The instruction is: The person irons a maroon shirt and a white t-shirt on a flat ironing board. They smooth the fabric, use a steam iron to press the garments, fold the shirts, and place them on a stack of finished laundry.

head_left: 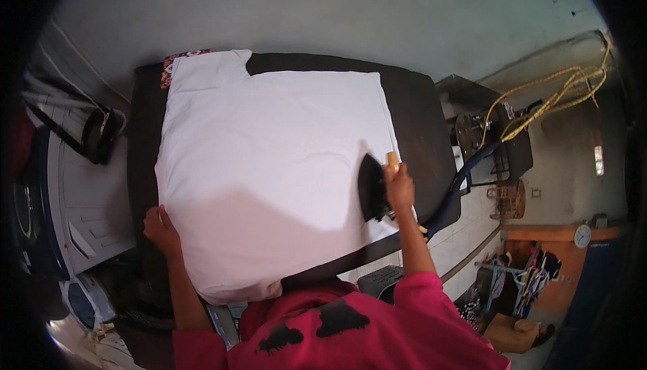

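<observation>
Head view shows your right hand (399, 187) wrapped around the black iron's (371, 187) handle at four o'clock on the white cotton garment (269, 161), mid-pressing. Your left hand (160, 225) pins the hem at eight o'clock, fingers flat. Next, I judge, calls for a steady glide across the dark padded board (421, 120).

Cloth on bench, iron at right.
Cloth (269, 168) spread over bench (418, 120); iron (372, 187) on cloth's right edge; bag (101, 134) left of bench.
</observation>
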Demonstrator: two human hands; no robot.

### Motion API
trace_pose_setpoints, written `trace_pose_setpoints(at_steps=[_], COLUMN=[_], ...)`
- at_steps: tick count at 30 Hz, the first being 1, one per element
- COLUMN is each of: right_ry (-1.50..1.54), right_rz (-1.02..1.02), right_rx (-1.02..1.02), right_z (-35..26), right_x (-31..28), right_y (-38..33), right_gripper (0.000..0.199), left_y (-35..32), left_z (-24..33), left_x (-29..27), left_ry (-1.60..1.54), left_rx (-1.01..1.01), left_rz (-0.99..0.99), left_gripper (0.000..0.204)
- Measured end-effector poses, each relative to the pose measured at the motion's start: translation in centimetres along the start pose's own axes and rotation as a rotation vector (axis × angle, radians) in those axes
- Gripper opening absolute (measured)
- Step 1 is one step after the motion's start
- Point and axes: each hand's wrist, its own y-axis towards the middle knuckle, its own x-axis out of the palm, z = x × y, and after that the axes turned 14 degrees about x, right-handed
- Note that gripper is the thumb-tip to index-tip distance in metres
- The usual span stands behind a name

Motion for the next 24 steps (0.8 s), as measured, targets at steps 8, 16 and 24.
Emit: trace_pose_setpoints(at_steps=[8, 16, 24], right_ry=[0.052, -0.042, -0.125], right_rz=[-0.409, -0.487, -0.190], right_rx=[-0.266, -0.614, 0.104], right_z=[3.6, -1.1, 9.9], right_x=[-3.1, -2.8, -4.2], right_y=[1.0, -13.8, -5.8], right_gripper=[0.064, 0.046, 0.056], left_y=[0.5, -6.3, -6.4], left_z=[4.2, 14.5, 14.3], left_x=[-1.7, -0.9, -0.8], left_ry=[0.156, 0.192, 0.218], left_rx=[0.059, 0.298, 0.286], left_rz=[-0.134, -0.535, -0.518], left_gripper=[0.035, 0.062, 0.061])
